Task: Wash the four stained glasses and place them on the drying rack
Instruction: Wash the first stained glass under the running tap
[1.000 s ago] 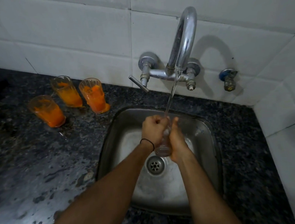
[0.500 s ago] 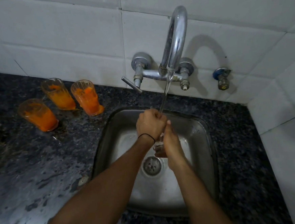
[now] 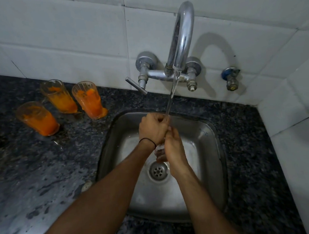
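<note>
Rinsing under the tap (image 3: 181,39): left hand (image 3: 153,129) and right hand (image 3: 173,148) each close their grip around one glass (image 3: 160,154) over the sink (image 3: 206,131). Beyond the left grip, three orange-stained glasses (image 3: 62,105) stand upright on the desk (image 3: 42,162).

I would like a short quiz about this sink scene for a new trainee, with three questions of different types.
1. True or false: water is running from the tap.
2. How many stained glasses stand on the counter?
3. Which holds the glass in the sink? A) left hand only B) right hand only C) both hands

Key: 1 true; 2 three; 3 C.
</note>
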